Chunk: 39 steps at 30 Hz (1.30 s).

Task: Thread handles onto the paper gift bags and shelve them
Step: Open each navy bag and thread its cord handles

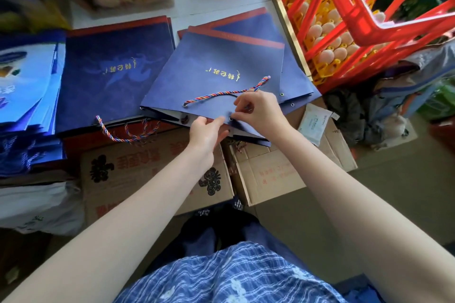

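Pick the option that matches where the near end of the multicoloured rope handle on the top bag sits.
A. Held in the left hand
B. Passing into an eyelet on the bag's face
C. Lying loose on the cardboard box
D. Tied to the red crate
B: the rope handle runs across the top bag and its near end enters an eyelet on the bag's face.

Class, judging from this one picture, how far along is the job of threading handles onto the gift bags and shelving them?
Done: one end of the braided cord sits in the left eyelet of the top blue bag, and a bag in the left stack already has a handle hanging.
In hand: the right hand pinches at the second eyelet while the left hand holds the bag's edge.
Left: the cord's free end, the bags underneath with bare eyelets, and all shelving.
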Tool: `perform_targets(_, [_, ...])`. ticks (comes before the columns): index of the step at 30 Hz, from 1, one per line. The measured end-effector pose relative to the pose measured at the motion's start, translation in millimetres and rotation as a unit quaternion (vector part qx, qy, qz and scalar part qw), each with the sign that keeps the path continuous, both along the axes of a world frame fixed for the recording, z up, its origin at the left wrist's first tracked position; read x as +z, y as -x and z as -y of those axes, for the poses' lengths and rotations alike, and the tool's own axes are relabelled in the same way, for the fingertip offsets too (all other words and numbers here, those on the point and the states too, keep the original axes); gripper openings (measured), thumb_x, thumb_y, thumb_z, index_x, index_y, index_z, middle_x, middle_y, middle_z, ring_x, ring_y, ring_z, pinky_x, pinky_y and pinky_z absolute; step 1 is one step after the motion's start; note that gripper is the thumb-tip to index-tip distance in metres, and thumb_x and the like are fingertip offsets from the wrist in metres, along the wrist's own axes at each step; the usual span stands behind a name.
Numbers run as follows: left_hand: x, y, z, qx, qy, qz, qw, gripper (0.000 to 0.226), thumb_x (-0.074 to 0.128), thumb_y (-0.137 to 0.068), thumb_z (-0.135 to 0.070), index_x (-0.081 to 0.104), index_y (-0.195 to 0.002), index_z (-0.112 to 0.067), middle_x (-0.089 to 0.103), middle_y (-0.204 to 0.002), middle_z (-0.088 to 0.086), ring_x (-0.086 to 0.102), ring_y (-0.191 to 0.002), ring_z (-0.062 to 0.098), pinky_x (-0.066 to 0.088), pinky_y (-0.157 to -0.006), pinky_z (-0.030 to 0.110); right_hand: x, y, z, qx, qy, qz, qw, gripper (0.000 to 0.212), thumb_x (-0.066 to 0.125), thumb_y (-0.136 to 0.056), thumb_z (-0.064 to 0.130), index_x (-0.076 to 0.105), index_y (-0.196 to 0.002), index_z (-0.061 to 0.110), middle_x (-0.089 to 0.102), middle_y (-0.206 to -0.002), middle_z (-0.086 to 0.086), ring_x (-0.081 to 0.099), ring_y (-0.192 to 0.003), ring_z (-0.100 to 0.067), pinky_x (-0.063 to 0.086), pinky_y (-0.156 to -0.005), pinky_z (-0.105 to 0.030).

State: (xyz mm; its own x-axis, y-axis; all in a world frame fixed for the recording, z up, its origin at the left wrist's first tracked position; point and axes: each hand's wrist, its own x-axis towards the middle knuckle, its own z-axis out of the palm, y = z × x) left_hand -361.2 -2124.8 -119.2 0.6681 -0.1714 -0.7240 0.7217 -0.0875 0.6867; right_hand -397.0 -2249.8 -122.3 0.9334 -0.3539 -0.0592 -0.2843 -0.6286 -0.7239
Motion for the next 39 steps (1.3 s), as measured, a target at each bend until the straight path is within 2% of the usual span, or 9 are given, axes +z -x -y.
perform_targets(4, [12.8, 2.2, -9.5, -0.017, 0.056, 0.028, 0.998, 0.007, 0.054, -0.089, -0.001, 0.055, -0.088, -0.007, 0.06, -0.1, 0.012, 0.061, -0.089, 0.019, 0.055, -0.078, 0.024, 12.0, -2.4, -5.0, 0.053, 0.035, 0.035, 0.997, 0.006, 0.073, -0.068, -0.006, 0.067, -0.069, -0.007, 0.066, -0.089, -0.021, 0.061, -0.076, -0.032, 0.048, -0.073, -0.034])
perform_targets(9, [12.5, 2.7, -11.9, -0.039, 0.069, 0.038, 0.996, 0.028, 0.057, -0.085, 0.006, 0.057, -0.112, -0.002, 0.064, -0.099, 0.009, 0.063, -0.083, 0.015, 0.055, -0.075, 0.02, 20.1, 8.3, -7.2, 0.071, -0.021, 0.021, 0.997, 0.014, 0.068, -0.076, -0.005, 0.073, -0.089, -0.002, 0.068, -0.099, -0.014, 0.06, -0.083, -0.018, 0.044, -0.077, -0.011])
perform_targets(13, [11.4, -1.6, -6.5, -0.09, 0.057, 0.001, 0.994, 0.023, 0.054, -0.088, 0.005, 0.061, -0.11, 0.003, 0.063, -0.088, 0.008, 0.06, -0.066, 0.009, 0.053, -0.069, 0.016, 20.2, 17.7, -9.3, 0.098, 0.047, 0.0, 0.994, 0.026, 0.072, -0.073, 0.001, 0.068, -0.098, 0.0, 0.065, -0.103, -0.014, 0.06, -0.095, -0.029, 0.042, -0.081, -0.023])
perform_targets(16, [9.4, -7.3, -6.2, -0.16, -0.006, 0.091, 0.983, 0.02, 0.054, -0.087, 0.006, 0.065, -0.103, 0.002, 0.062, -0.085, 0.009, 0.057, -0.073, 0.017, 0.051, -0.07, 0.02, 24.2, 20.1, -12.9, 0.089, 0.118, -0.011, 0.989, 0.025, 0.068, -0.075, 0.005, 0.066, -0.1, 0.002, 0.06, -0.111, -0.015, 0.059, -0.095, -0.035, 0.046, -0.081, -0.037])
perform_targets(20, [9.9, -25.5, -12.3, -0.307, -0.119, 0.293, 0.898, 0.015, 0.062, -0.085, -0.007, 0.073, -0.095, -0.004, 0.07, -0.083, 0.014, 0.063, -0.08, 0.028, 0.049, -0.078, 0.033, 31.0, 14.8, -21.6, 0.063, 0.185, -0.031, 0.98, 0.023, 0.06, -0.08, 0.011, 0.068, -0.101, 0.011, 0.06, -0.115, -0.011, 0.06, -0.093, -0.038, 0.05, -0.075, -0.045])
perform_targets(24, [14.4, -27.2, -27.1, -0.403, -0.184, 0.419, 0.792, 0.02, 0.06, -0.087, -0.008, 0.072, -0.102, -0.009, 0.071, -0.102, 0.012, 0.062, -0.1, 0.026, 0.039, -0.079, 0.025, 34.2, 7.6, -15.2, 0.043, 0.196, -0.041, 0.979, 0.027, 0.058, -0.08, 0.009, 0.071, -0.103, 0.015, 0.06, -0.116, -0.009, 0.059, -0.1, -0.034, 0.049, -0.077, -0.044])
perform_targets(29, [14.7, -34.5, -36.4, -0.403, -0.172, 0.46, 0.772, 0.04, 0.066, -0.084, -0.012, 0.06, -0.122, -0.004, 0.062, -0.115, 0.014, 0.057, -0.107, 0.026, 0.035, -0.087, 0.019, 36.6, 1.1, -9.7, 0.037, 0.187, -0.004, 0.982, 0.025, 0.058, -0.083, 0.008, 0.075, -0.099, 0.017, 0.067, -0.113, -0.003, 0.064, -0.098, -0.03, 0.05, -0.08, -0.042])
perform_targets(34, [-0.7, -48.8, -68.7, -0.441, -0.334, 0.652, 0.519, 0.04, 0.081, -0.065, -0.015, 0.068, -0.103, -0.012, 0.067, -0.098, 0.008, 0.062, -0.087, 0.031, 0.043, -0.08, 0.036, 49.2, -0.7, -1.0, -0.025, 0.141, 0.085, 0.986, 0.025, 0.054, -0.079, 0.01, 0.076, -0.092, 0.011, 0.071, -0.096, -0.006, 0.067, -0.086, -0.027, 0.053, -0.074, -0.042])
perform_targets(39, [19.4, -76.8, -57.3, -0.373, -0.347, 0.762, 0.4, 0.008, 0.073, -0.078, -0.012, 0.067, -0.077, -0.018, 0.065, -0.076, -0.001, 0.061, -0.076, 0.024, 0.031, -0.083, 0.034, 65.9, -2.6, 8.0, -0.047, 0.137, 0.11, 0.983, 0.022, 0.057, -0.079, 0.004, 0.074, -0.092, 0.005, 0.071, -0.092, -0.009, 0.067, -0.085, -0.025, 0.047, -0.077, -0.025])
